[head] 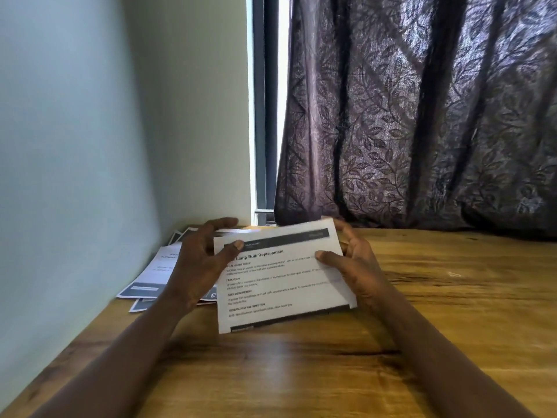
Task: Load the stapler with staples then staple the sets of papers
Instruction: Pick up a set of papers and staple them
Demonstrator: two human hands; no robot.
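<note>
**Papers in hand, no stapler in sight**

Over the wooden table (271,372), the left hand (202,267) and right hand (354,267) grip a paper set (283,282) by its sides. More papers (155,274) lie beside the wall. Stapling likely remains.

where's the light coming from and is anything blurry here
Head view: daylight comes through the window gap beside the curtain; the papers are slightly motion-blurred, fine print unreadable; the wide lens slants the wall corner; soft shadows fall on the table.

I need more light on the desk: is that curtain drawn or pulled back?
Mostly drawn: the dark leaf-patterned curtain hangs closed, leaving only a narrow strip of window at its left edge.
</note>
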